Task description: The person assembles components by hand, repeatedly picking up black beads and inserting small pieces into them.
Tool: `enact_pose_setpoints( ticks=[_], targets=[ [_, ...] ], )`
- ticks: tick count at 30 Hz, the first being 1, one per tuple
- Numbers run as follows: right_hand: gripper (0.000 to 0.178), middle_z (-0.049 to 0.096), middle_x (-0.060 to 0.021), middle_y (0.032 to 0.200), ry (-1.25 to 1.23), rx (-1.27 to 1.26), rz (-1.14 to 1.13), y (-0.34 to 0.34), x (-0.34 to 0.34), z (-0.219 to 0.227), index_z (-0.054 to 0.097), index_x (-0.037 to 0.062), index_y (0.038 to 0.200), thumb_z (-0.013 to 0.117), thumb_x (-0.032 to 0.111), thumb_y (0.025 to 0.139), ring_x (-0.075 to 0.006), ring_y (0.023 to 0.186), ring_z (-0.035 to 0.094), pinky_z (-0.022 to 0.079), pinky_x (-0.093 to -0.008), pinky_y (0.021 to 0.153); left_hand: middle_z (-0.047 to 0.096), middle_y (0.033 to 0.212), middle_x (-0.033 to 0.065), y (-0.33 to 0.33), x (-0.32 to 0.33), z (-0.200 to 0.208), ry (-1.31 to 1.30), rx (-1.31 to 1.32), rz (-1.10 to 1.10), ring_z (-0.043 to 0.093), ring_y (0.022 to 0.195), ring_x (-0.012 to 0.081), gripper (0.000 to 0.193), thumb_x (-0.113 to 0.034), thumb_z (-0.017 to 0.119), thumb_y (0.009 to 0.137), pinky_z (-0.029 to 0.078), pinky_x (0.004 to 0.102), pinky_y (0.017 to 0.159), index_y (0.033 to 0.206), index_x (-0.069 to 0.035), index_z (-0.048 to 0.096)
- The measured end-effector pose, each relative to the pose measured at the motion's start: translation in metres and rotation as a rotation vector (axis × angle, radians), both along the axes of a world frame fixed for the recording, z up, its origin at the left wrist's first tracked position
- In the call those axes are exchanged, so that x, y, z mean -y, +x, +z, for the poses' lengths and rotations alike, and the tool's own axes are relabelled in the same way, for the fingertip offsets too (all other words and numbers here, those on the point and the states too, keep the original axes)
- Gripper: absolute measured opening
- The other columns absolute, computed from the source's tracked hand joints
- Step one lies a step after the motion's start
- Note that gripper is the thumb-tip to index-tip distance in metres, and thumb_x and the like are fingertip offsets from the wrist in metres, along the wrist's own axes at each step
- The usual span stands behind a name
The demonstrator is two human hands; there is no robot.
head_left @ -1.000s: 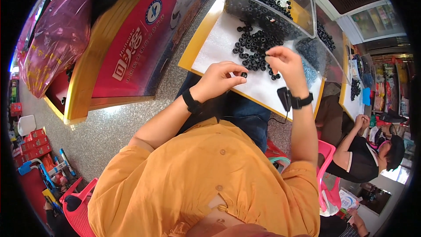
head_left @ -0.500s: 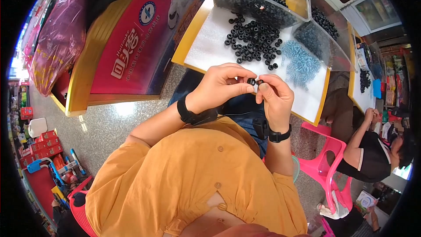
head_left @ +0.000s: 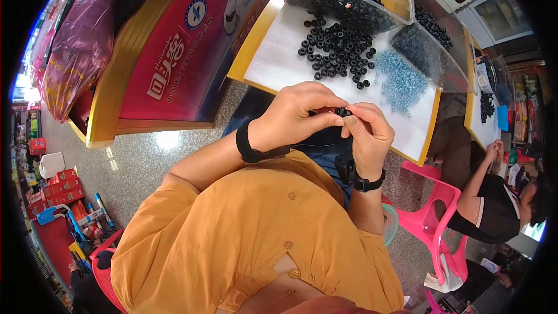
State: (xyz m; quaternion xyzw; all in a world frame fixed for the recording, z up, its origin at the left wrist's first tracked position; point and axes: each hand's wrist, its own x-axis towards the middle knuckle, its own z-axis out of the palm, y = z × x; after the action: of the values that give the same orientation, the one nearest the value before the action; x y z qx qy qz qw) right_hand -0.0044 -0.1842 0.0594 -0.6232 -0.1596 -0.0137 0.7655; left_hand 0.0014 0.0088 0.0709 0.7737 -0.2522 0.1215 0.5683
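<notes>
Between the fingertips of both hands, close in front of my body, are small round black ring-shaped pieces point(head_left: 342, 112) pressed together. My left hand point(head_left: 302, 111) pinches them from one side with thumb and forefinger. On the other side my right hand point(head_left: 372, 131) also grips them, its fingers curled. Partly covered by my fingertips, the pieces do not show how they join. Just beyond the hands, a loose pile of black rings point(head_left: 332, 51) lies on the white tabletop point(head_left: 273, 61). To its right spreads a heap of small light-blue clear pieces point(head_left: 401, 80).
A clear bin point(head_left: 343, 3) of black rings stands at the table's far edge, beside another clear bin point(head_left: 433, 58) holding dark pieces. Left is a red-panelled counter point(head_left: 168, 64) with a pink plastic bag point(head_left: 78, 52). Right are a pink chair point(head_left: 430, 212) and a seated person point(head_left: 494, 200).
The black pieces, held a little apart before, now meet between my fingertips. My hands have drawn closer together, the left fingers reaching over the pieces.
</notes>
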Motion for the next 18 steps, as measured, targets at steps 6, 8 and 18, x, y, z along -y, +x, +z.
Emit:
enact_pose_setpoints(
  ticks=[6,8,18],
  targets=[
    [0.015,0.063,-0.0113,0.099,0.07,-0.091,0.076,0.003,0.003,0.001,0.067,-0.0059,0.104,0.066,-0.001,0.09,-0.0131,0.069,0.061,0.05,-0.0239,0.058,0.07,0.091,0.0091,0.0,0.0,-0.001,0.04,0.137,0.011,0.067,0.08,0.023,0.028,-0.008,0.081,0.075,0.053,0.0314,0.07,0.102,-0.004,0.072],
    [0.017,0.063,-0.0114,0.097,0.134,-0.162,0.125,0.006,0.005,-0.002,0.066,-0.006,0.105,0.066,0.003,0.091,-0.0132,0.069,0.061,0.05,-0.0239,0.058,0.07,0.091,0.0091,0.001,0.0,-0.003,0.082,0.183,0.022,0.066,0.08,0.0236,0.029,-0.008,0.081,0.074,0.052,0.0318,0.07,0.102,-0.005,0.072],
    [0.021,0.062,-0.0082,0.079,0.396,-0.606,0.449,0.003,0.0,-0.02,0.059,-0.0048,0.103,0.061,0.012,0.092,-0.0089,0.058,0.055,0.041,-0.0188,0.043,0.058,0.08,0.0053,0.002,-0.008,-0.013,-0.021,0.13,-0.132,0.056,0.069,0.0185,0.034,-0.008,0.08,0.075,0.046,0.0283,0.06,0.108,-0.005,0.072]
  ],
)
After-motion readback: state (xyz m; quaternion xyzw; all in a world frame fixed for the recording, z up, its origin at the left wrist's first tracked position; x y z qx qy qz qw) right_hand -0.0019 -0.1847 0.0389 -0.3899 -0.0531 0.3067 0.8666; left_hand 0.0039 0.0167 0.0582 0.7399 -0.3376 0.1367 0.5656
